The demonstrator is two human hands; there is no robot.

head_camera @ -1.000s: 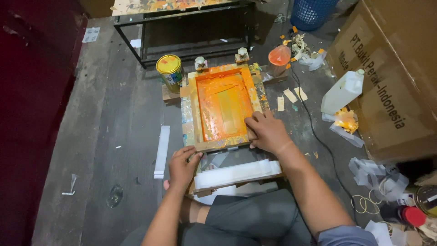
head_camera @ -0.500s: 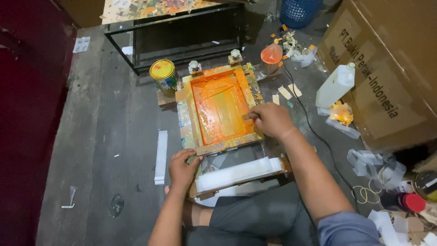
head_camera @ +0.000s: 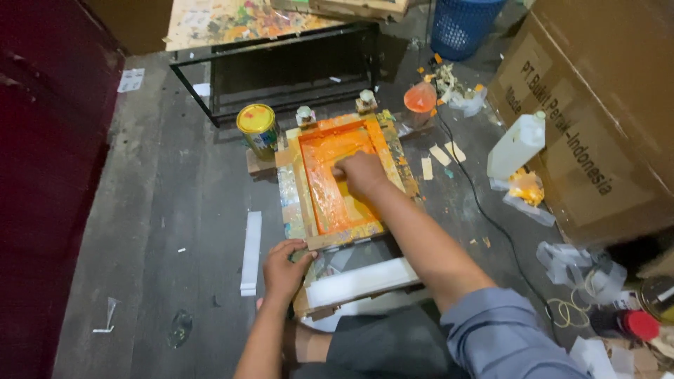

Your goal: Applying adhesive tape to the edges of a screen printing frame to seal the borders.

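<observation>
On the grey floor, one orange screen frame [head_camera: 337, 182]: left hand [head_camera: 284, 265] clamped on its corner, right hand [head_camera: 361, 173] fisted inside.

I see a wooden screen frame [head_camera: 342, 186] slick with glossy orange ink, a shiny metal tin [head_camera: 258, 128], matt cardboard box [head_camera: 597, 105], rough grey floor [head_camera: 175, 203].

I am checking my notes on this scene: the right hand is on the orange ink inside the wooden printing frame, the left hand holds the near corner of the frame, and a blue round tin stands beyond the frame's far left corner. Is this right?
Not quite. In the head view the round tin is yellow, not blue. The rest holds: the right hand is on the orange ink inside the wooden printing frame, and the left hand holds its near corner.
</observation>
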